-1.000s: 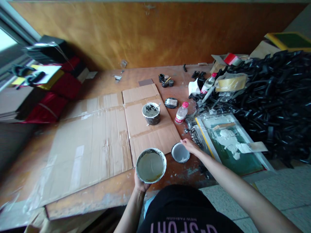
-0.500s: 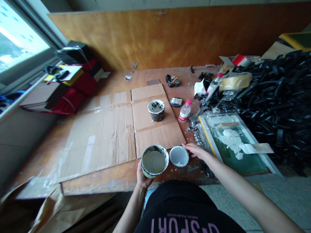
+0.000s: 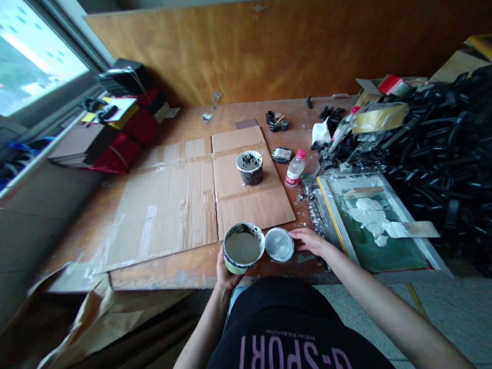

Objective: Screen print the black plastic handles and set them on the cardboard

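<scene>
Cardboard sheet lies flat, left of and beyond your left hand. That hand is partly open, cupped around the near left side of the tub, gripping it from below. The tub sits just above your left palm, mouth up and leaning slightly towards you; its long axis is near upright. Grey contents show inside. Beyond it, well apart from both hands, a second tub stands upright on the cardboard.

Next rightward, between your hands: the round lid, pale face up and tilted, edge close beside the tub's rim. Your right hand grips the lid's right edge with fingers extended and close together; how far they reach underneath is hard to judge here. Bottle stands beyond that hand; framed screen lies to its right.
</scene>
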The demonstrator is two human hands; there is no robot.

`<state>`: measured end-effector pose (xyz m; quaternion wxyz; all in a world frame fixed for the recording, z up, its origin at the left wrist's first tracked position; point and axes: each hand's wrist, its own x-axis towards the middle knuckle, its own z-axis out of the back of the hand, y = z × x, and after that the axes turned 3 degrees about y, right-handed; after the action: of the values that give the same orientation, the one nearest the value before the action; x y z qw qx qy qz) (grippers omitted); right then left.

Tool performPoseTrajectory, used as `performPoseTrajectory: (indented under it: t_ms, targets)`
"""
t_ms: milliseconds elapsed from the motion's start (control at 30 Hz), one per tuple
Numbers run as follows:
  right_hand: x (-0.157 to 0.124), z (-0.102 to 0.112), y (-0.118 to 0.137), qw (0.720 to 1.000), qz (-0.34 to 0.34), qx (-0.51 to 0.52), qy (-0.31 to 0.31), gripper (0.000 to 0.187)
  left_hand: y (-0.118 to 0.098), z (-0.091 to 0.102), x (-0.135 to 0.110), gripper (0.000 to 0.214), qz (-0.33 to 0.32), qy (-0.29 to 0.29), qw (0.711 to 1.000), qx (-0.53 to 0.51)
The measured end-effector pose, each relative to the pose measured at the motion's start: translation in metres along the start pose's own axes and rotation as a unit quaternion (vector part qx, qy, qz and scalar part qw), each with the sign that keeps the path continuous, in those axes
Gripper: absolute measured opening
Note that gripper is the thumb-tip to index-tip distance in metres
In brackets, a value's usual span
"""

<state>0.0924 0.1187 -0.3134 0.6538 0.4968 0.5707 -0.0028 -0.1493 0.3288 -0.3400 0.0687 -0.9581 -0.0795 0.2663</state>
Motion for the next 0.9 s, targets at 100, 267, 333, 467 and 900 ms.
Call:
performPoseTrajectory:
  t_ms: [100,267,333,467,900]
  targets:
    - [0.003,-0.01,-0.006,1.0,-0.001,-0.003,-0.008,0.019,0.0,0.003,0.001,0.059,0.006,0.016,1.0,0.0]
    - [0.007,-0.023,-0.011,0.999,0.028,-0.01,-0.028,0.021,-0.003,0.01,0.001,0.059,0.011,0.021,1.0,-0.011]
    - [0.007,-0.025,-0.011,0.999,0.039,-0.009,-0.018,0.023,-0.004,0.01,0.0,0.06,0.01,0.007,1.0,-0.01]
    - [0.008,-0.03,-0.01,0.998,0.067,0.0,0.016,0.029,-0.007,0.009,-0.001,0.064,0.011,-0.003,1.0,-0.013]
    - [-0.022,-0.028,0.065,0.927,0.335,-0.074,-0.154,0.041,-0.014,-0.001,0.002,0.064,-0.023,-0.015,1.0,-0.014]
